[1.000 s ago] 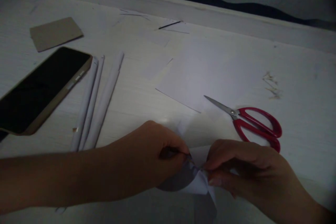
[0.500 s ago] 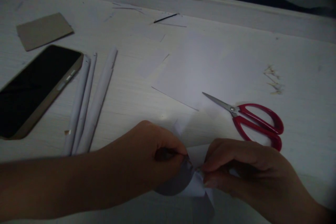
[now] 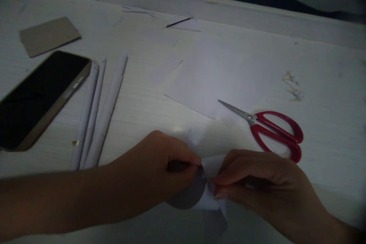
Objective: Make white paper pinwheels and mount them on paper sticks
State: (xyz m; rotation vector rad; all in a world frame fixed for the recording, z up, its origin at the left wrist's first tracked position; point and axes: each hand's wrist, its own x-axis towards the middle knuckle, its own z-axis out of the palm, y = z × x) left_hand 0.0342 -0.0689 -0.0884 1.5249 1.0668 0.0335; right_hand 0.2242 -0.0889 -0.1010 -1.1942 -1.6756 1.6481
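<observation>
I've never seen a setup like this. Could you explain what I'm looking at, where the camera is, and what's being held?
There is no machine here, just a person's two bare hands. The camera is worn on the person's head, looking forward and down, so you see roughly what they see.

The left hand and right hand both pinch a piece of folded paper. The picture is too dim to tell whether anything small is between the fingertips.

On the white table lie red-handled scissors, a flat sheet of paper, a phone, white tubes beside it, a piece of card, a thin dark stick, and some tiny bits too small to identify.
</observation>
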